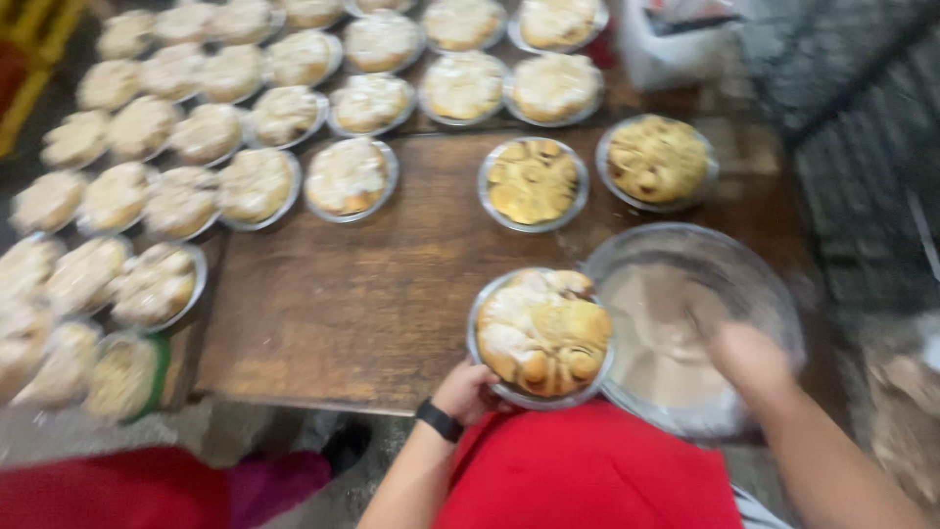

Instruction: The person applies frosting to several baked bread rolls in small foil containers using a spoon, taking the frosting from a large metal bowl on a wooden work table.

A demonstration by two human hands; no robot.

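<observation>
My left hand (pixel 468 389), with a black band on the wrist, grips the near rim of a round foil tin of golden rolls (pixel 541 336), partly covered with white glaze. My right hand (pixel 749 360) is blurred over a large clear bowl (pixel 627 248) of pale beige icing (pixel 654 323); it seems closed on a utensil in the icing, but the blur hides which. Two unglazed tins of rolls (pixel 534 181) (pixel 657 158) stand just beyond on the wooden table (pixel 372 294).
Many glazed tins of rolls (pixel 257 182) fill the table's left and far side. A white container (pixel 676 44) stands at the back right. A red garment (pixel 587 470) lies below, and a tin with a green rim (pixel 125 377) sits at the left front.
</observation>
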